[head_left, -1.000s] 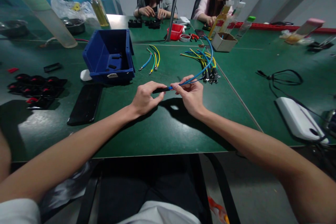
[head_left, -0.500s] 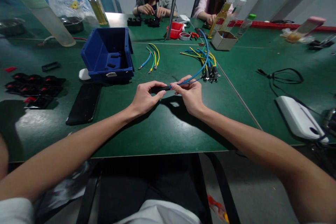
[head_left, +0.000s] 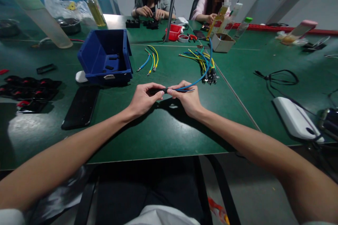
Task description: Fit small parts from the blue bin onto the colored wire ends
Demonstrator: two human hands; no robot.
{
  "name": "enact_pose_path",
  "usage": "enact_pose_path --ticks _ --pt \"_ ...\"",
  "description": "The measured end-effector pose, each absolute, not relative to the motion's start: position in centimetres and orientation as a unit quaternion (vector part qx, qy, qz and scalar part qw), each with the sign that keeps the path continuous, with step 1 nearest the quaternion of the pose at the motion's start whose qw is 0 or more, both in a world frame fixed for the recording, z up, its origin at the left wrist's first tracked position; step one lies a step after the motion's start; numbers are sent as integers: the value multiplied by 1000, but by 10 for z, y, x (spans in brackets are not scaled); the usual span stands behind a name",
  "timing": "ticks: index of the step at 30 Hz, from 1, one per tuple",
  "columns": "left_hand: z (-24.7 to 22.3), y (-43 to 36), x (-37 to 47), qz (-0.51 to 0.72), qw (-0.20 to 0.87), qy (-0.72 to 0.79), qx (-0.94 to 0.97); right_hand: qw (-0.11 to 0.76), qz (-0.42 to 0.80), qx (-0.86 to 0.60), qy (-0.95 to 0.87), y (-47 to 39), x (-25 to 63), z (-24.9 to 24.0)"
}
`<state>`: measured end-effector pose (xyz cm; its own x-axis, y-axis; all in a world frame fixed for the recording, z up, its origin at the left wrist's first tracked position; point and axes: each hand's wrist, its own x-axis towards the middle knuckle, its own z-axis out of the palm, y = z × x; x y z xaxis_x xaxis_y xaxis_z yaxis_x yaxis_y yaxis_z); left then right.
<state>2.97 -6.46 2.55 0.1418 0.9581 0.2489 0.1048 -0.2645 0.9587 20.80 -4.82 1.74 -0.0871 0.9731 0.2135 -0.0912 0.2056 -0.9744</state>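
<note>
Between my hands, a little above the green table (head_left: 169, 137), is a black sleeve-like piece (head_left: 165, 90) with blue wires (head_left: 199, 80) coming out of its right end. My left hand (head_left: 145, 98) is closed around the black piece, most of which its fingers hide. With thumb and fingers, my right hand (head_left: 186, 98) pinches the blue wires close to the black piece. One longer blue wire arcs up and right, passing in front of a bundle of yellow-green and blue wires (head_left: 202, 59) with metal lugs. Several short lugged wires (head_left: 154, 59) lie beyond my left hand.
Left of my hands stand a blue bin (head_left: 105, 74) with small black parts and a black phone (head_left: 80, 107). Black parts with red spots (head_left: 29, 88) lie far left. A white device (head_left: 297, 117) with cables sits right. Two people work across the table, behind a pole (head_left: 171, 10).
My right hand has slid its grip slightly, with the wires now lying flatter across it. The view has shifted a little; both hands still hold the same things.
</note>
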Motion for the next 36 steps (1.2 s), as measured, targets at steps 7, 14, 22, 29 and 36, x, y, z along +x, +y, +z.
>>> enact_pose_path --ticks 7,14,22,29,36 --pt "24 -60 27 484 425 430 633 505 522 -391 -566 -45 209 22" --pt "23 -57 25 494 404 434 636 525 552 -367 -534 -40 210 17" --pt "23 -62 27 491 413 434 633 511 543 -384 -545 -40 210 18" --pt "25 -64 27 474 422 434 639 498 530 -391 -564 -40 210 19" --pt "24 -64 28 464 480 425 611 473 545 -398 -566 -43 210 23"
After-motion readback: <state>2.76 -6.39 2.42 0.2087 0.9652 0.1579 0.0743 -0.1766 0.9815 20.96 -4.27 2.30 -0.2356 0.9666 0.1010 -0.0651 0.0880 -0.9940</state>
